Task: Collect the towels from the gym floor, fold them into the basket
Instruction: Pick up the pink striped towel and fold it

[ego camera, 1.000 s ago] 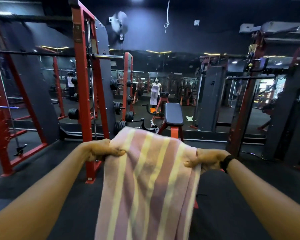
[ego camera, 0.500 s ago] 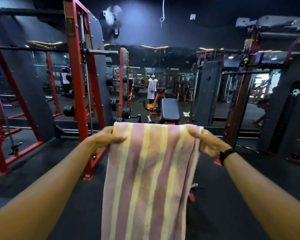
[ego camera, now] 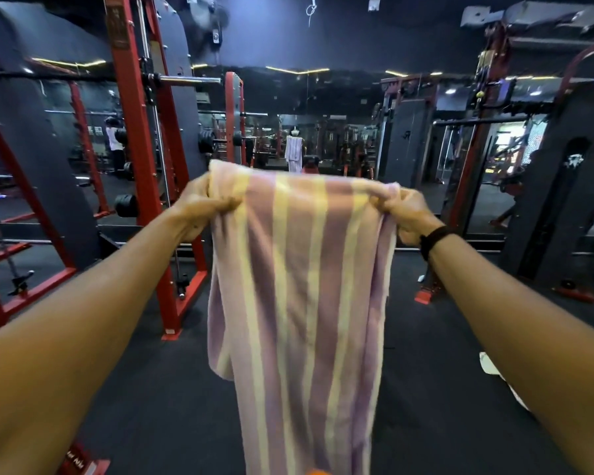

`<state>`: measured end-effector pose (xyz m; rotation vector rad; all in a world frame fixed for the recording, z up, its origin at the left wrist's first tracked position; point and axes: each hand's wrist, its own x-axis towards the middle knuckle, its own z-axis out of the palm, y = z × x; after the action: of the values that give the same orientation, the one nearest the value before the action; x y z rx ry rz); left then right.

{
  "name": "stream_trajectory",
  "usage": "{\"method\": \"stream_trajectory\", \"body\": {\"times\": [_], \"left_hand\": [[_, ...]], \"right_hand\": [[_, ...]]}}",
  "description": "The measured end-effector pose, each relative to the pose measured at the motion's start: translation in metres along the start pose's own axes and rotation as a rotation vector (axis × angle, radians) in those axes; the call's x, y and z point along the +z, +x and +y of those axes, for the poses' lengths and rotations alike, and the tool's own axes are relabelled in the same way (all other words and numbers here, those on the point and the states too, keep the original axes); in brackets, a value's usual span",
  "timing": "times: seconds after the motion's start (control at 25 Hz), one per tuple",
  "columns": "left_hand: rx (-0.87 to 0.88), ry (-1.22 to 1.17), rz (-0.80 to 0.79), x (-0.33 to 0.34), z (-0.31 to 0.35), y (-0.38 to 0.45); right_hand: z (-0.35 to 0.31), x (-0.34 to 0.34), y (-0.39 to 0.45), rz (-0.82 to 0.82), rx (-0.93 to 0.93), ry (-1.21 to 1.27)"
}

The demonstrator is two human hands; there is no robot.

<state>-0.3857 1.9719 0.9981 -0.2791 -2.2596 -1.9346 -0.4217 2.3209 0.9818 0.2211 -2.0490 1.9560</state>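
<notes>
Hands: my left hand (ego camera: 199, 204) and right hand (ego camera: 403, 214) each grip a top corner of the towel (ego camera: 299, 286), centre frame.
Progress: towel off the floor, fold not finished.
Left: basket unseen.

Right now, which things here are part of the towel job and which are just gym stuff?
Job:
towel, striped, hanging
left hand, gripping one top corner
right hand, gripping the other

Just there:
red rack
mirror
black wristband
fan
No basket clearly in view.
</notes>
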Motion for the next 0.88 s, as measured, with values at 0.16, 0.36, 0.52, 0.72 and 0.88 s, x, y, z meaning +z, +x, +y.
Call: {"method": "stream_trajectory", "body": {"times": [0.16, 0.36, 0.52, 0.72, 0.88], "left_hand": [[-0.154, 0.095, -0.013, 0.001, -0.001, -0.004], [-0.188, 0.022, -0.154, -0.002, 0.001, -0.006], [-0.129, 0.031, 0.098, -0.003, -0.012, -0.002], [-0.069, -0.205, 0.179, 0.0, -0.01, 0.001], [0.005, -0.26, 0.068, 0.007, -0.006, 0.0]], "right_hand": [[-0.007, -0.009, -0.001, -0.261, 0.205, -0.148], [-0.007, -0.005, -0.005, -0.29, 0.175, 0.075], [0.003, -0.007, -0.013, -0.342, 0.198, -0.161], [-0.003, -0.006, 0.002, -0.004, 0.137, -0.001], [-0.004, -0.006, 0.003, -0.145, 0.189, 0.089]]}}
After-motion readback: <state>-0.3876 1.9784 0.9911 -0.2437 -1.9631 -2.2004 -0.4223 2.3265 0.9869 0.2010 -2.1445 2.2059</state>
